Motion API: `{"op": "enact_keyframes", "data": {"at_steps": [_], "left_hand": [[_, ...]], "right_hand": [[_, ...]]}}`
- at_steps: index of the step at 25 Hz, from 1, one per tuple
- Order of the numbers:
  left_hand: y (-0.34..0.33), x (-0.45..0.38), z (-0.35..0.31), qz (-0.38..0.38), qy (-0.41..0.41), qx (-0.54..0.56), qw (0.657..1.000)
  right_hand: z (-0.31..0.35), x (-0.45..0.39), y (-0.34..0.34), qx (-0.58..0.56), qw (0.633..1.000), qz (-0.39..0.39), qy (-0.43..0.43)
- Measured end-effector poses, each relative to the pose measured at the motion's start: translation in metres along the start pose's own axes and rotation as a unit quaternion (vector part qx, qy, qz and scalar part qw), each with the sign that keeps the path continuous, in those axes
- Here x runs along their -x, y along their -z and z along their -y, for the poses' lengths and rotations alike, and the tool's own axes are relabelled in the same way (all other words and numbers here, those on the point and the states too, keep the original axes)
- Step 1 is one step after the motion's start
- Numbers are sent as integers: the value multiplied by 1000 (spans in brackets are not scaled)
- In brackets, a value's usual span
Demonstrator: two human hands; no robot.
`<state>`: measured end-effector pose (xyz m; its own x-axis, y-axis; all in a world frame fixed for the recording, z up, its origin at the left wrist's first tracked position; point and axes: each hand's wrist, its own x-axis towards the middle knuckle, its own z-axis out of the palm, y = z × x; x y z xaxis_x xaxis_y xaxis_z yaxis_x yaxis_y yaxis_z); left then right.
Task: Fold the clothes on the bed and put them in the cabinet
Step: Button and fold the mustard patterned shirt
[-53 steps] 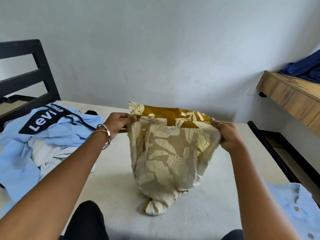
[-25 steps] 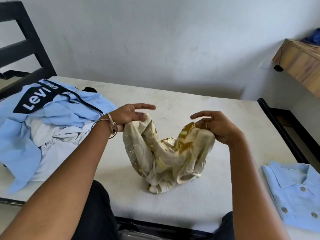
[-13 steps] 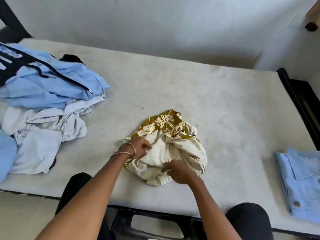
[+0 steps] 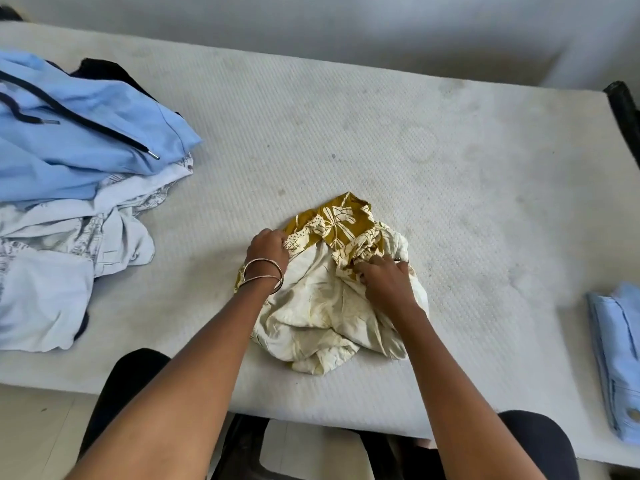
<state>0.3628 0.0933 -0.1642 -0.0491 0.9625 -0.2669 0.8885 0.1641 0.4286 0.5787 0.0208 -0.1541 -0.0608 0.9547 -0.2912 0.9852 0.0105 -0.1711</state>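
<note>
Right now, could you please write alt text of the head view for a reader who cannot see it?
A person's left hand and right hand grip a crumpled mustard-and-cream leaf-print garment on a white mattress. A pile of light blue and white clothes lies at left; a folded light blue shirt lies at right.

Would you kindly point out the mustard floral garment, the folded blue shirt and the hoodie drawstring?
mustard floral garment (image 4: 332,306): head view, pale underside.
folded blue shirt (image 4: 620,348): head view, front panel.
hoodie drawstring (image 4: 104,131): head view, mid-cord.

A grey wall (image 4: 346,26) stands behind, and pale floor tiles (image 4: 38,434) show at lower left.
</note>
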Motion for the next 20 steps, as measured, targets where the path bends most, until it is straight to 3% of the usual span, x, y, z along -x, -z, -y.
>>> {"op": "enact_keyframes", "data": {"at_steps": [4,6,7,9,10,11,12,15,16,18,20], "left_hand": [[-12,-3,1,22,-8,-34,999],[-17,3,-1,-21,-49,-76,996],[-20,6,-1,-46,-77,-112,990],[-25,9,0,-57,-96,-189,976],[-27,10,2,-41,-83,-211,973],[-29,9,3,-20,-63,-217,974],[-31,8,3,-4,-43,-211,977],[-27,4,-4,-7,10,-132,991],[-24,3,-5,-19,15,-89,996],[-15,4,-7,-43,36,40,998],[2,8,-13,-36,82,193,977]], "right_hand": [[-1,3,-17,-35,999,-2,2],[-3,9,-23,-169,978,-109,-57],[-5,10,-19,-269,933,-200,-130],[-13,13,-1,-406,772,-395,-289],[-17,16,7,-427,706,-453,-337],[-20,19,11,-429,682,-474,-357],[-20,21,13,-425,698,-459,-347],[-1,31,4,-429,808,-301,-269],[7,34,0,-445,819,-254,-258],[21,34,-4,-487,804,-219,-263],[39,31,-2,-529,773,-217,-276]]}}
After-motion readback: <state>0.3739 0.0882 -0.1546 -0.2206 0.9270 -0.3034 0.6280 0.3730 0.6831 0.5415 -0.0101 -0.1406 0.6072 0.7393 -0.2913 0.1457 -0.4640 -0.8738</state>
